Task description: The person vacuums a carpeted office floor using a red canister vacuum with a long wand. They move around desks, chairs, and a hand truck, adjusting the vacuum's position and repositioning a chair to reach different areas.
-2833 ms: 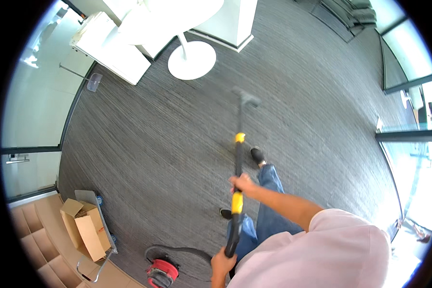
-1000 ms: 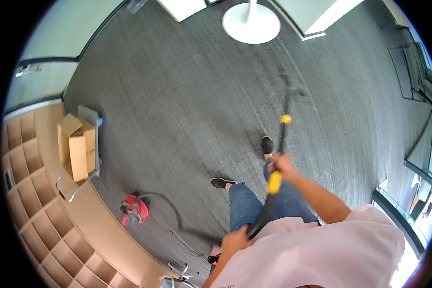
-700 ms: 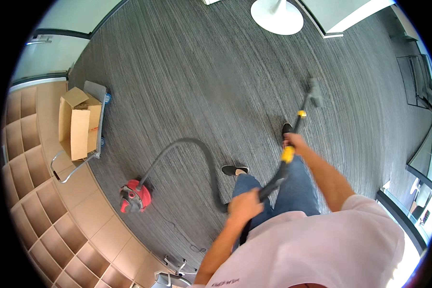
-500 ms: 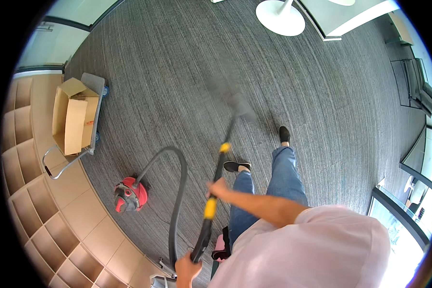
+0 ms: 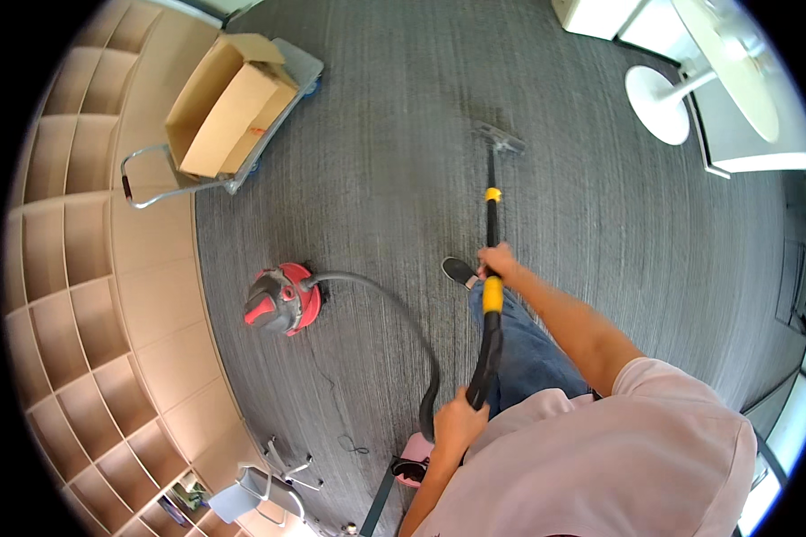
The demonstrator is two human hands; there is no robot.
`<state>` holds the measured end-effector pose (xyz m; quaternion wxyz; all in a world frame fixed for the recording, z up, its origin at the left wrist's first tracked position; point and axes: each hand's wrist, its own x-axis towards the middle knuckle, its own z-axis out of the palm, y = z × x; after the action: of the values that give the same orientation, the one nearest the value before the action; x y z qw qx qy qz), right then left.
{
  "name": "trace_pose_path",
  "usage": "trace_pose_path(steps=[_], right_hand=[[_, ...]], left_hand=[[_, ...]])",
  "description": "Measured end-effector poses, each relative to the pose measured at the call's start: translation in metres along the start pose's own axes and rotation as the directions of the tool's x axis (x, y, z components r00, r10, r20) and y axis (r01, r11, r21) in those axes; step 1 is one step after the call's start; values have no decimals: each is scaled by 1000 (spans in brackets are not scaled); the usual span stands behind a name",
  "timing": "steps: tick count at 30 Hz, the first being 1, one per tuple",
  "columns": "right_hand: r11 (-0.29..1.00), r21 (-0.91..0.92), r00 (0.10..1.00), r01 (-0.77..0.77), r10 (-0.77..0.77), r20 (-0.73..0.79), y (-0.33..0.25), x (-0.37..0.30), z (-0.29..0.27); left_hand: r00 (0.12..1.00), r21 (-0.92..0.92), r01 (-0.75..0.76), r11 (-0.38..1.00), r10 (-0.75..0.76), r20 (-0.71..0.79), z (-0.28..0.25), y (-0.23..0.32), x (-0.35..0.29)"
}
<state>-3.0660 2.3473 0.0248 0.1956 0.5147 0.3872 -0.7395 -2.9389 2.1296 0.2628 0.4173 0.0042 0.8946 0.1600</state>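
A black vacuum wand with yellow collars runs forward from my body. Wrapped round its rear handle is my left hand, low near my waist. Farther up the tube, just above the lower yellow collar, my right hand grips it too. The wand ends in a flat grey floor nozzle lying on the dark carpet. A grey hose curves from the handle to a red and black canister vacuum on the floor at left. My fingers are partly hidden around the tube.
An opened cardboard box sits on a platform trolley by wooden cubby shelves. A grey chair stands lower left, near a thin cord. A white pedestal table base is at far right. My shoe is beside the wand.
The view has turned, shifting the trolley and vacuum toward the right in the picture. The nozzle has gone farther forward and right, and the wand now points nearly straight ahead. Both hands keep their hold.
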Motion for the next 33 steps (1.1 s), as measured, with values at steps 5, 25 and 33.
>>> trace_pose_path(steps=[5,25,33], right_hand=[[999,30,999,-27,26,45,69,63,92],[590,-806,955,-36,259,147,185,-9,419],[840,-431,832,-329,474,287,341,-159,432]], left_hand=[[997,-2,72,997,-72,-1,-73,-67,23],[937,-505,341,793,-330,113,-117,-293,-31],[934,-226,300,927,-237,266,-223,-448,-212]])
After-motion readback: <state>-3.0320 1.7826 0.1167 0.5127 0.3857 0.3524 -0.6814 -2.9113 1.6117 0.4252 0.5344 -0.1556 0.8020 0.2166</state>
